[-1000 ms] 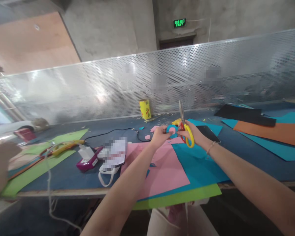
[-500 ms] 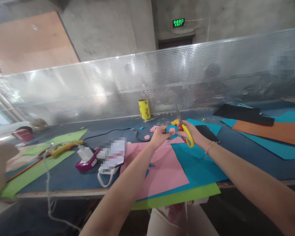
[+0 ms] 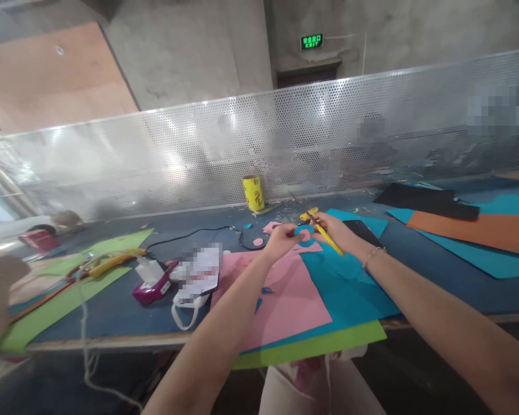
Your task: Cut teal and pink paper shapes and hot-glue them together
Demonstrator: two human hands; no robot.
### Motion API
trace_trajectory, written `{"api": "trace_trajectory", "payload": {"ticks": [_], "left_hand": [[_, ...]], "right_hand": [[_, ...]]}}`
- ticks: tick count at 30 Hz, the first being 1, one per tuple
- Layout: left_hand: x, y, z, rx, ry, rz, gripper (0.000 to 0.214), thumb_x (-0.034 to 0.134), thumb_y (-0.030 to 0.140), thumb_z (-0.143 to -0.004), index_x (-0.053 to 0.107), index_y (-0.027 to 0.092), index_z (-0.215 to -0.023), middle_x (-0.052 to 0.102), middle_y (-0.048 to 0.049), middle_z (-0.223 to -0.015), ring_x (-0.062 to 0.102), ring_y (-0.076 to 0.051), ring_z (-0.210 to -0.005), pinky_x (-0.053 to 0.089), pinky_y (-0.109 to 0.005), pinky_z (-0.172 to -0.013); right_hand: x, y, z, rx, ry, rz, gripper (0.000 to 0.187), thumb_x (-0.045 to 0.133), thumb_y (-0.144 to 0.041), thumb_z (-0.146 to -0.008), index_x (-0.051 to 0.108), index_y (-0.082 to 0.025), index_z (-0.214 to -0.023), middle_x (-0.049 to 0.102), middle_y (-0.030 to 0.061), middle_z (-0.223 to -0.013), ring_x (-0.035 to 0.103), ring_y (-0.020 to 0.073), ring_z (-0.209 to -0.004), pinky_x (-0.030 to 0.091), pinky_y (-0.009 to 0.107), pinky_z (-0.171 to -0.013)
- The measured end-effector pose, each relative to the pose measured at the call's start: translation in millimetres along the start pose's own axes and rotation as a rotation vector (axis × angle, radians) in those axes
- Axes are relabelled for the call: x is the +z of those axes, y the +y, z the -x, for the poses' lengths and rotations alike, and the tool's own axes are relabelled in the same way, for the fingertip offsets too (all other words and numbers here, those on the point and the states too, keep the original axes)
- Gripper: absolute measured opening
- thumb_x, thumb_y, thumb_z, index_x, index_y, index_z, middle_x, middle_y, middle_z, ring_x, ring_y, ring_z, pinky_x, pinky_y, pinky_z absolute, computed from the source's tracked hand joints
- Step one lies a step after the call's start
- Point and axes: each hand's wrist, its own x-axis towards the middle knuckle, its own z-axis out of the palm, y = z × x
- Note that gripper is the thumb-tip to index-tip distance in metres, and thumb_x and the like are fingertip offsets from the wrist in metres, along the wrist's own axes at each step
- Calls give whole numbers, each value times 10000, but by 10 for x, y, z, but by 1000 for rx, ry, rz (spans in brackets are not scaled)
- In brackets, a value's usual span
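Note:
My left hand (image 3: 281,241) is closed on the left edge of a blue paper disc (image 3: 303,242) with a smaller pink paper circle (image 3: 305,234) at its middle. Scissors with yellow handles (image 3: 330,238) are gripped in my right hand (image 3: 338,230), turned nearly edge-on, blades pointing away. The right fingertips are at the disc's right edge; whether they pinch it I cannot tell. Below both hands lie a pink paper sheet (image 3: 285,305), a blue sheet (image 3: 350,297) and a green sheet (image 3: 320,344). Just beyond the disc is a yellow object (image 3: 308,214), partly hidden.
A yellow roll (image 3: 253,193) stands by the perforated metal screen (image 3: 207,150). Left are a purple power strip (image 3: 149,288), a blurred phone-like item (image 3: 203,271) and a yellow-handled tool (image 3: 116,260). Right are a dark phone (image 3: 364,233), black paper (image 3: 428,202) and orange paper (image 3: 471,230). Another person's arm (image 3: 0,294) shows.
The scissors have turned in my right hand: their open handle loops now show edge-on and the blades lie lower. The disc has tilted to face me more and sits slightly lower.

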Motion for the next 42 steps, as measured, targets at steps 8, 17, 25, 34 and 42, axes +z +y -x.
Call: {"api": "trace_trajectory", "payload": {"ticks": [8,17,25,34,42], "left_hand": [[-59,-2,-47,-236,241,410,314,736,256,-558,495,172,-741,556,39,-600,554,-95,-502,448,-214,-489],[-124,75,-65,-140,411,575,335,756,270,-575,570,152,-827,604,16,-727,605,-102,-654,527,-260,-663],[-87,78,-58,-136,417,643,380,798,294,-515,555,156,-773,600,20,-734,602,-101,-709,516,-241,-684],[-61,109,-37,-124,406,636,385,800,292,-504,550,157,-763,588,24,-718,589,-101,-704,510,-252,-686],[-47,112,-31,-141,385,663,381,796,271,-506,556,147,-775,582,22,-722,582,-93,-679,513,-248,-682]], "right_hand": [[-85,6,-28,15,104,145,310,606,-454,-755,529,-203,-918,628,52,-874,590,205,-796,447,322,-697],[-142,-107,74,32,-15,370,289,587,-484,-765,565,-210,-852,595,21,-707,539,182,-628,387,280,-574],[89,109,-19,-99,18,422,278,556,-489,-763,577,-213,-782,576,26,-710,545,180,-630,400,280,-569],[119,-14,26,-73,19,386,273,573,-496,-744,579,-224,-767,558,24,-656,533,176,-590,392,279,-551],[172,-30,32,-39,8,291,307,530,-487,-772,453,-222,-638,474,1,-594,468,152,-541,359,272,-503]]}}
